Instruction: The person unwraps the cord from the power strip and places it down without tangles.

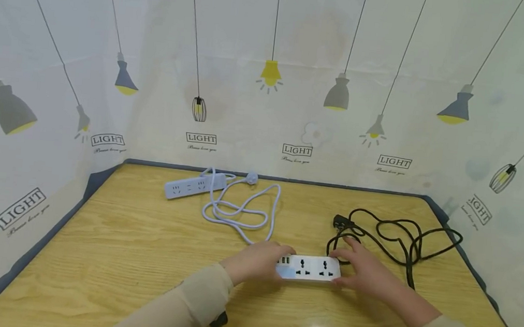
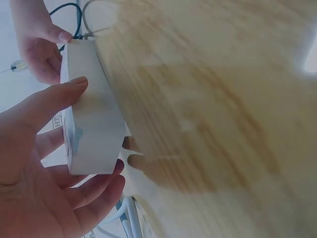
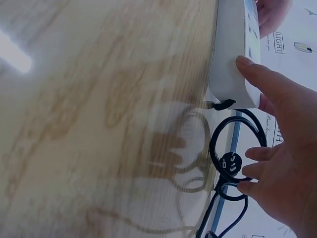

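A white power strip (image 1: 310, 268) with two universal sockets and USB ports lies on the wooden table (image 1: 132, 256) near the front middle. My left hand (image 1: 260, 261) grips its left end: the thumb (image 2: 69, 89) is on the near side and the fingers (image 2: 99, 186) wrap the end. My right hand (image 1: 361, 270) holds the right end, with the thumb (image 3: 252, 72) pressed on the strip (image 3: 229, 59). Its black cord (image 1: 398, 237) loops behind, and the black plug (image 3: 230, 162) lies beside my right fingers.
A second, pale blue power strip (image 1: 194, 185) lies at the back left with its white cord (image 1: 239, 212) coiled toward the middle. A printed lamp-pattern curtain (image 1: 267, 107) encloses the table on three sides. The table has a dark edge (image 1: 66, 208).
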Tool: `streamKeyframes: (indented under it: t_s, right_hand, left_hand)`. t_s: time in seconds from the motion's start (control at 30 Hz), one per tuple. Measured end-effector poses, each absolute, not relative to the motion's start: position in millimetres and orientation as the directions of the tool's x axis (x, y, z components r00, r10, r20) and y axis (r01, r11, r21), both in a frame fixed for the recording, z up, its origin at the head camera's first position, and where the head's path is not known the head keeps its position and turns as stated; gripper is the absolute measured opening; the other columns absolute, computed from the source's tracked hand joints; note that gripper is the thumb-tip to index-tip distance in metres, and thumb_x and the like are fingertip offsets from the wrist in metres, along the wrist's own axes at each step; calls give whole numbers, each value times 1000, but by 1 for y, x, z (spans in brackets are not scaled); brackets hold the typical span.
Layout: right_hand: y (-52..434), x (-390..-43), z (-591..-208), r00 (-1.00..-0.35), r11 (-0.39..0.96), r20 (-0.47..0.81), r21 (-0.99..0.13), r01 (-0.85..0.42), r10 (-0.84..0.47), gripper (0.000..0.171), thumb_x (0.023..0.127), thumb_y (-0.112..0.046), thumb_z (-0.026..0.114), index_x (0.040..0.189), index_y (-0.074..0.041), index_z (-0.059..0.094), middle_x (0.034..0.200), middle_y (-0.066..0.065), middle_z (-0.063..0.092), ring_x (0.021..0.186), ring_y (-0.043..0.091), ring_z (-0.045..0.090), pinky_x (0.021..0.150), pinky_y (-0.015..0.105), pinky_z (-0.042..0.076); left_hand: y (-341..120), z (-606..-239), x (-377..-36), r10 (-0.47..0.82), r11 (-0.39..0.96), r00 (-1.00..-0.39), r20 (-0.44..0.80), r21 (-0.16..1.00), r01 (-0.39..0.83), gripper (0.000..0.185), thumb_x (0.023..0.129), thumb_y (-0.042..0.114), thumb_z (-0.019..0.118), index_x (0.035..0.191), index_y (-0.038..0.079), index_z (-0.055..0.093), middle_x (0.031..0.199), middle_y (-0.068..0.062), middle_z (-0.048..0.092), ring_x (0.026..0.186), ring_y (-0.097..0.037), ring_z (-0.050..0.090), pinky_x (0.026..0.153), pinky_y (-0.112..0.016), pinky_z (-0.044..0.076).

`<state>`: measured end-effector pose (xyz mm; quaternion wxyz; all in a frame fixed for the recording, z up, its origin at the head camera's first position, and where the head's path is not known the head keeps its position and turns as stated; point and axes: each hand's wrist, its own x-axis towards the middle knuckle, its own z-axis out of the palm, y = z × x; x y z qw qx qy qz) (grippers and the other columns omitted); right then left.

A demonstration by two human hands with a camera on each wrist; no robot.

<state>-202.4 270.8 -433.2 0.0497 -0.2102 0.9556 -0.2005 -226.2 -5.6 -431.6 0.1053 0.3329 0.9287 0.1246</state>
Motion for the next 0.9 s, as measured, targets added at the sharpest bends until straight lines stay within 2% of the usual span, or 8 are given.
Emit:
streamKeyframes:
  t_s: [0.23,0.47,0.7,0.9]
  right_hand:
    - [272,-208,-435,-905,832,34,-382,-403,-423,61,77,-32,83,127,-6,59,147,29,32,128,53,36,95,64,37]
    - [269,-215,-438,-924,850,66,-373,-372,-376,82,76,-33,84,138,4,45,144,29,36,127,50,39,98,61,37]
    - [262,-223,-441,-923,859,133,-336,-386,-362,75,76,-28,85,134,6,49,136,27,45,122,46,46,96,57,41]
    - [254,-226,-439,-935,883,136,-309,-353,-327,70,77,-29,84,132,2,53,132,26,48,117,44,50,92,57,43]
  left_hand:
    - [-18,-428,-227,601,774,-791,-112,330,541,66,78,35,82,134,13,57,129,-4,60,116,-20,57,97,-33,44]
    - [-41,-413,-225,566,764,-822,-72,422,488,64,82,34,78,137,12,54,130,-8,60,115,-23,57,96,-39,45]
    - [-66,-393,-219,566,745,-825,11,422,517,57,88,32,72,137,8,54,128,-14,60,114,-28,58,96,-45,45]
    - [-86,-385,-212,521,763,-853,44,423,488,54,90,33,70,136,9,55,128,-9,60,112,-26,59,94,-44,46]
